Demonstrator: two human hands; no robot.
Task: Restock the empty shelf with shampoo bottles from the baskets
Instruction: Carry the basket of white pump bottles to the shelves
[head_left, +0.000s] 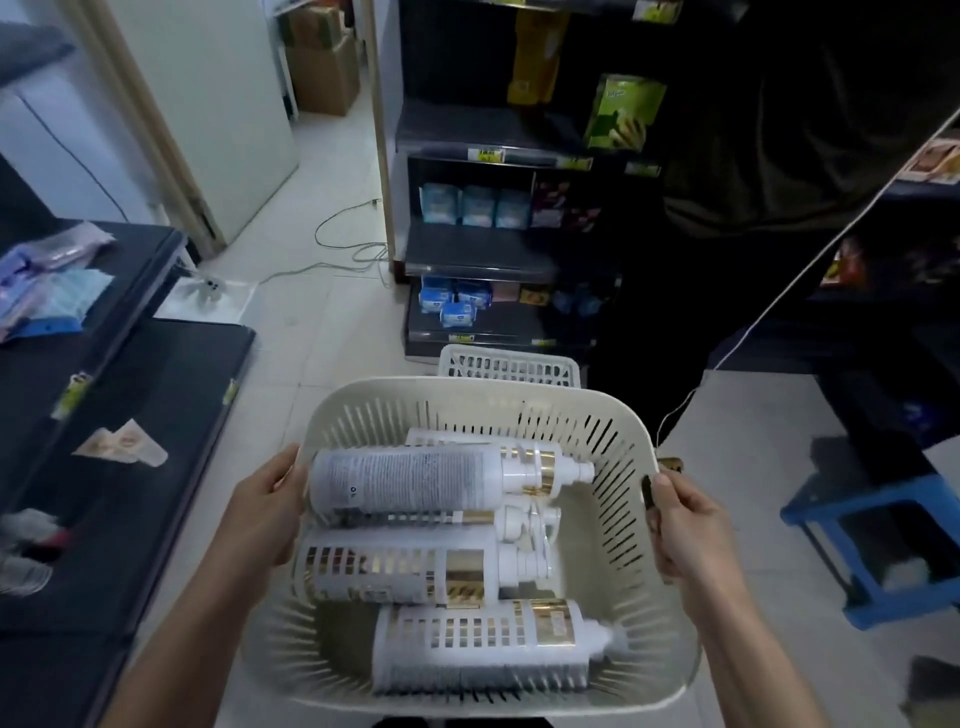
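Observation:
I hold a cream slotted plastic basket (613, 447) in front of me above the floor. My left hand (265, 512) grips its left rim and my right hand (685, 525) grips its right rim. Several white shampoo bottles with gold bands lie on their sides inside, pump heads to the right; the top one (415, 480) shows its printed back label, another (483, 642) lies nearest me. A second white basket (509, 364) stands on the floor just beyond. A dark, mostly bare shelf (156, 441) runs along my left.
A dark shelving unit (467, 244) with blue packets stands ahead. A person in dark clothes (753, 234) stands at the right with a white cord hanging. A blue stool (872, 540) is at the right. Cables (343, 249) lie on the tiled floor.

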